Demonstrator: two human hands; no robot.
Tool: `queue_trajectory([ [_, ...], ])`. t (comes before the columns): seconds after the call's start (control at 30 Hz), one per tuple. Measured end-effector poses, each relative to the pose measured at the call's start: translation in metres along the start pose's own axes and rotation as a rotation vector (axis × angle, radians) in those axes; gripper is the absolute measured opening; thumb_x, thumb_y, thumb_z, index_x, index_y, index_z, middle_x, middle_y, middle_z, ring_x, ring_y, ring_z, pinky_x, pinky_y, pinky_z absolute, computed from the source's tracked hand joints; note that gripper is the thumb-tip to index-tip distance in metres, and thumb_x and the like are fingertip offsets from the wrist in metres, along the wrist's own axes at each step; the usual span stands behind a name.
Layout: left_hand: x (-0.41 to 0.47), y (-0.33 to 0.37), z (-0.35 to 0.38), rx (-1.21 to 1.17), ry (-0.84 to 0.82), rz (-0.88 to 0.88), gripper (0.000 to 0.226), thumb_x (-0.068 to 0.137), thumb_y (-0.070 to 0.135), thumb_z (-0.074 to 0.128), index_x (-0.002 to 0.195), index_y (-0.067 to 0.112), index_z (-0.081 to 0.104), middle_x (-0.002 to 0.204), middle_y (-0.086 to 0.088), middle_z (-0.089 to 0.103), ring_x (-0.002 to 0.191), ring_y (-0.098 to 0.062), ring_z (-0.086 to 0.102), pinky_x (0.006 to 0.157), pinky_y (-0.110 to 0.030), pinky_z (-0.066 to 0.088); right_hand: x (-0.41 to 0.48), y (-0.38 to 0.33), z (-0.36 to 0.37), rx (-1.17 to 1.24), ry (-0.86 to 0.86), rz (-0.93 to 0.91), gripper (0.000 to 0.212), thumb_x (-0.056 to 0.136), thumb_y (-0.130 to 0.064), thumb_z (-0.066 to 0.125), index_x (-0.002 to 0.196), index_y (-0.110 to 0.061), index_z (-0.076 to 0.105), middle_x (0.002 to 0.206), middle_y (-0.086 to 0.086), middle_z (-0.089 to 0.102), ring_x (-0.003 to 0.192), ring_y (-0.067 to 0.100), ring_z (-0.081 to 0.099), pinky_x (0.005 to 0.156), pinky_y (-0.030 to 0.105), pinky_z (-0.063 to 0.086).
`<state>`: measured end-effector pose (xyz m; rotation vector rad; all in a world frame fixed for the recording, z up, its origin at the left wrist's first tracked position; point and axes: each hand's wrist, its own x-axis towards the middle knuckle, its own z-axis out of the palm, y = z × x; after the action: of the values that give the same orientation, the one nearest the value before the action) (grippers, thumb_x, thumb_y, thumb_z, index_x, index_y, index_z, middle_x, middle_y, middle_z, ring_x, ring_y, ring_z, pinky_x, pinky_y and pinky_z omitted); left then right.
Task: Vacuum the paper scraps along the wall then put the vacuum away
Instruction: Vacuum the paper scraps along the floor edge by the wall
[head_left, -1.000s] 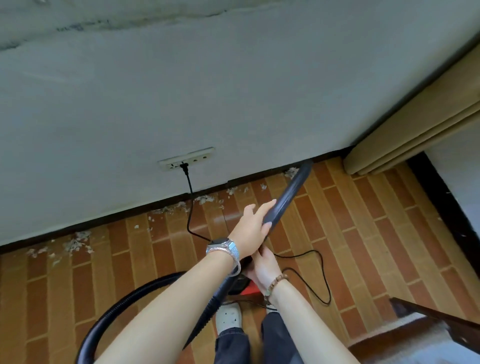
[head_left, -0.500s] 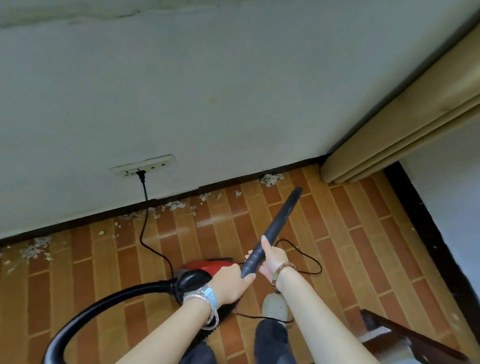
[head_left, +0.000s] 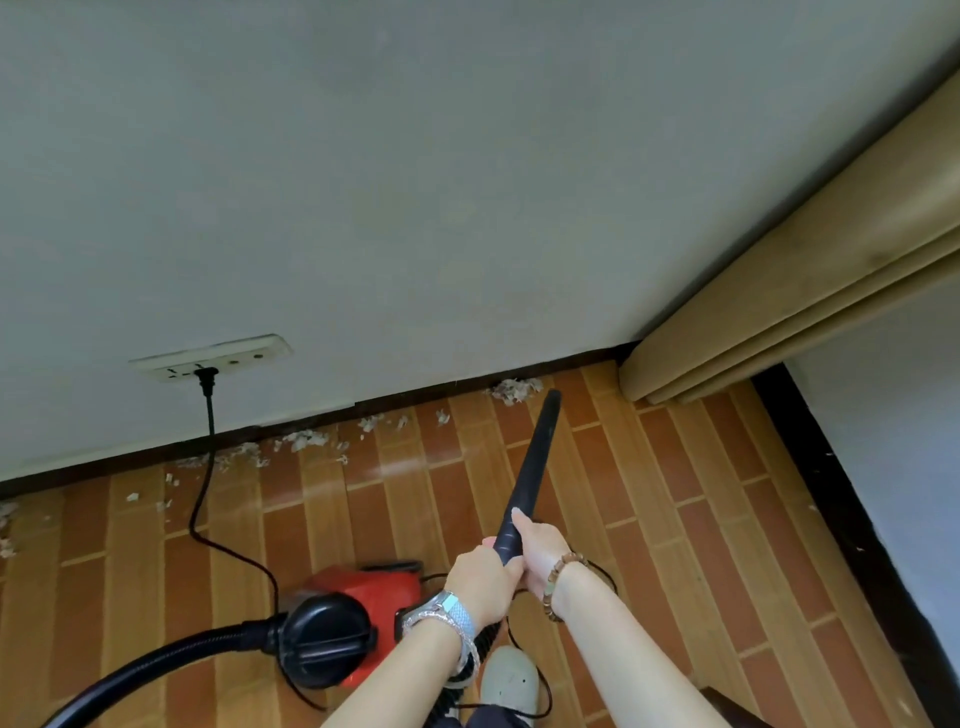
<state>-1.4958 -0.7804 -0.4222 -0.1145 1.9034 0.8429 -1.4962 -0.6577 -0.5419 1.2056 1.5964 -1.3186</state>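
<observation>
Two-handed grip, left hand (head_left: 483, 577), right hand (head_left: 541, 545), black nozzle (head_left: 535, 457) near paper scraps (head_left: 514, 389)

Your left hand (head_left: 480, 577) and right hand (head_left: 540, 545) wrap the lower end of the black tapered plastic nozzle (head_left: 532, 462), so its join with the black flexible hose (head_left: 156, 662) is hidden; the hose passes under your left forearm and off the bottom-left edge. The red plastic vacuum body (head_left: 374, 587) sits partly behind its round black end cap (head_left: 324, 636) and your left wrist, and the thin black power cord (head_left: 205, 467) slips out of sight there. Your arms and the lower edge cut the white shoe (head_left: 509, 678), the left edge crops the white paper scraps (head_left: 5, 530), and the tan folded curtain (head_left: 805, 270) runs off the right.
</observation>
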Motion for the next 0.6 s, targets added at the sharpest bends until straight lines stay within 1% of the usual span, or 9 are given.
queue_trajectory([
  [0.07,0.014,0.002,-0.001,-0.111,-0.020,-0.015,0.033,0.100,0.032,0.037,0.120,0.011,0.053,0.111,-0.012,0.066,0.096,-0.029,0.064,0.081,-0.027,0.046,-0.021,-0.022,0.001,-0.032,0.032,-0.010,0.062,0.088,-0.056,0.042,0.120,-0.005,0.057,0.112,0.012,0.067,0.100,0.029,0.064,0.093,0.041,0.051],
  [0.13,0.027,0.005,-0.001,-0.277,-0.051,-0.039,0.028,0.098,0.033,0.036,0.106,0.014,0.055,0.102,-0.014,0.068,0.089,-0.030,0.065,0.089,-0.034,0.054,-0.037,-0.041,-0.003,-0.069,0.077,-0.023,0.052,0.096,-0.047,0.040,0.117,-0.004,0.058,0.108,0.013,0.066,0.089,0.026,0.062,0.072,0.031,0.050],
  [0.17,0.033,0.006,0.000,-0.371,-0.070,-0.064,0.027,0.097,0.033,0.036,0.101,0.014,0.055,0.095,-0.015,0.066,0.083,-0.031,0.065,0.088,-0.041,0.056,-0.031,-0.043,-0.007,-0.095,0.102,-0.022,0.050,0.097,-0.045,0.039,0.117,-0.003,0.058,0.101,0.012,0.066,0.077,0.024,0.059,0.059,0.028,0.044],
  [0.23,0.045,0.007,0.004,-0.480,-0.098,-0.118,0.028,0.097,0.034,0.038,0.101,0.012,0.054,0.092,-0.017,0.065,0.078,-0.033,0.066,0.085,-0.047,0.058,-0.017,-0.046,-0.015,-0.126,0.112,-0.021,0.050,0.098,-0.043,0.039,0.114,-0.001,0.060,0.081,0.008,0.060,0.059,0.018,0.049,0.048,0.026,0.033],
  [0.27,0.052,0.009,0.007,-0.463,-0.103,-0.125,0.031,0.096,0.037,0.038,0.107,0.013,0.053,0.096,-0.018,0.066,0.083,-0.034,0.067,0.087,-0.047,0.058,-0.008,-0.045,-0.018,-0.122,0.119,-0.020,0.050,0.098,-0.043,0.039,0.112,0.000,0.060,0.079,0.007,0.058,0.060,0.018,0.049,0.049,0.027,0.034],
  [0.33,0.067,0.012,0.014,-0.406,-0.105,-0.130,0.034,0.094,0.041,0.036,0.116,0.017,0.047,0.104,-0.019,0.067,0.098,-0.038,0.067,0.092,-0.047,0.055,0.012,-0.044,-0.025,-0.144,0.134,-0.013,0.050,0.097,-0.045,0.039,0.108,0.000,0.061,0.088,0.011,0.060,0.072,0.024,0.054,0.058,0.027,0.040],
  [0.4,0.087,0.018,0.021,-0.394,-0.130,-0.133,0.034,0.097,0.038,0.036,0.117,0.013,0.045,0.098,-0.018,0.066,0.098,-0.041,0.067,0.090,-0.048,0.055,0.028,-0.048,-0.035,-0.170,0.156,-0.006,0.048,0.097,-0.046,0.039,0.099,-0.003,0.059,0.088,0.011,0.059,0.077,0.026,0.054,0.064,0.028,0.041],
  [0.5,0.120,0.034,0.029,-0.375,-0.138,-0.120,0.033,0.102,0.031,0.035,0.104,0.002,0.051,0.084,-0.019,0.063,0.085,-0.043,0.068,0.084,-0.049,0.057,0.059,-0.054,-0.055,-0.135,0.195,-0.012,0.043,0.098,-0.044,0.039,0.093,-0.004,0.054,0.071,0.005,0.051,0.060,0.018,0.047,0.051,0.028,0.034],
  [0.6,0.158,0.051,0.039,-0.445,-0.140,-0.138,0.040,0.103,0.031,0.039,0.123,-0.003,0.047,0.074,-0.016,0.059,0.055,-0.027,0.062,0.066,-0.042,0.059,0.095,-0.062,-0.080,-0.112,0.249,-0.008,0.042,0.098,-0.043,0.042,0.086,-0.005,0.053,0.069,0.005,0.048,0.060,0.022,0.047,0.049,0.029,0.032],
])
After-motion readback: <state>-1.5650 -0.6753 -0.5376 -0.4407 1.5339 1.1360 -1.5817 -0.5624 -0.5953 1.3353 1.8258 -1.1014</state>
